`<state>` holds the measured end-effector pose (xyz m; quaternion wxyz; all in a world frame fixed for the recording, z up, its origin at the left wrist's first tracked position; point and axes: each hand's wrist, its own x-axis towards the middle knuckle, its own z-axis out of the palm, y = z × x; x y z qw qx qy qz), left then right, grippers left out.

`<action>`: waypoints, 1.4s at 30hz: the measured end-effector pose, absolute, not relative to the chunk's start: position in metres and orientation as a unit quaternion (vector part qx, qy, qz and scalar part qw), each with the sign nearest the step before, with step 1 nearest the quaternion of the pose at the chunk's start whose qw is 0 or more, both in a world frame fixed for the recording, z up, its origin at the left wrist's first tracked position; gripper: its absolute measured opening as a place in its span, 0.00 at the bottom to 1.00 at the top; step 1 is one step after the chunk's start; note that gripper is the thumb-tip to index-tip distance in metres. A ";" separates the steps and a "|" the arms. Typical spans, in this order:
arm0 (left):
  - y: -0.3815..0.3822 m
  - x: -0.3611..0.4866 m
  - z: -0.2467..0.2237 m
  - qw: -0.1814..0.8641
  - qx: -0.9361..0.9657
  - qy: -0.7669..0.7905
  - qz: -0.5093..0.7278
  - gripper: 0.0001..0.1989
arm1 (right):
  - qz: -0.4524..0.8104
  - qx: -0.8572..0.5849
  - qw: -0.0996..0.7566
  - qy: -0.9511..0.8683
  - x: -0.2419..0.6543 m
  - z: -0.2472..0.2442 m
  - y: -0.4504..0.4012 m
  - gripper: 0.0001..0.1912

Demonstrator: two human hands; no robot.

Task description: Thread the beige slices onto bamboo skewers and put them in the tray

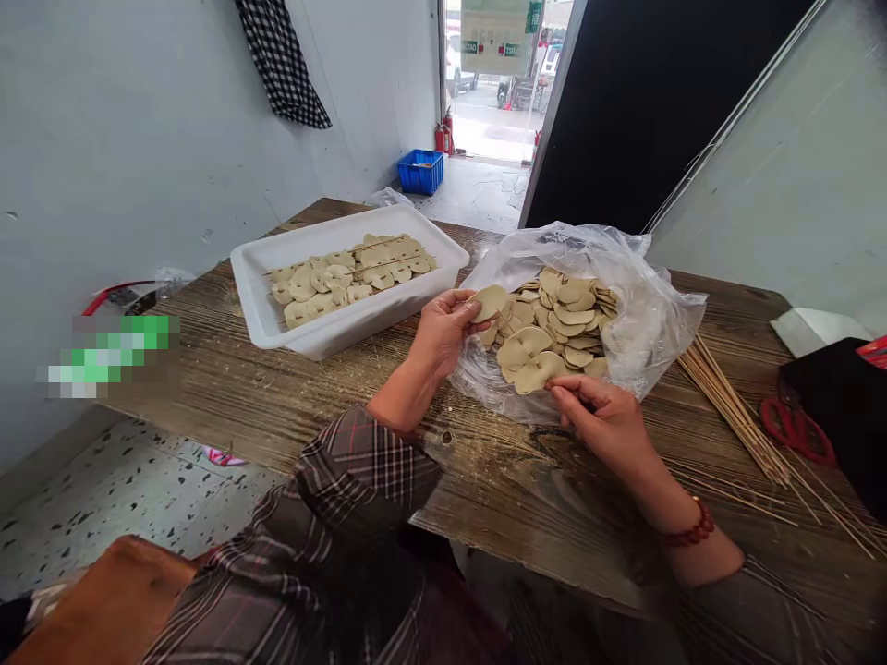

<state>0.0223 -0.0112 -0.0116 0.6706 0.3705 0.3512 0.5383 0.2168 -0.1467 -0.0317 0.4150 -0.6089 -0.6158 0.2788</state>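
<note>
My left hand (443, 328) pinches a flat, round beige slice (491, 302) between thumb and fingers. In my right hand (601, 416) is the near end of a thin skewer, mostly hidden by the fingers and by the threaded slices (537, 371) on it. Those slices hang over a heap of loose beige slices (572, 314) in an open clear plastic bag (641, 323). To the left stands a white tray (346, 334) with several filled skewers (322, 284) lying in it. What food the slices are, I cannot tell for sure.
Bare bamboo skewers (735, 406) lie on the wooden table (485, 480) at the right, beside red-handled scissors (796, 429) and a black bag (838, 397). On the floor beyond the table are a blue crate (420, 173) and a red fire extinguisher (443, 137) near the glass door.
</note>
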 end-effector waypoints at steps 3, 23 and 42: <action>-0.012 0.022 -0.011 0.658 0.387 0.351 0.543 0.10 | 0.281 -0.609 0.403 -0.623 0.216 -0.032 -0.147 0.15; -0.011 0.023 -0.015 0.618 0.435 0.355 0.551 0.13 | 0.263 -0.612 0.391 -0.636 0.217 -0.033 -0.146 0.15; -0.017 0.030 -0.014 0.562 0.493 0.376 0.548 0.07 | 0.244 -0.615 0.388 -0.642 0.216 -0.033 -0.144 0.14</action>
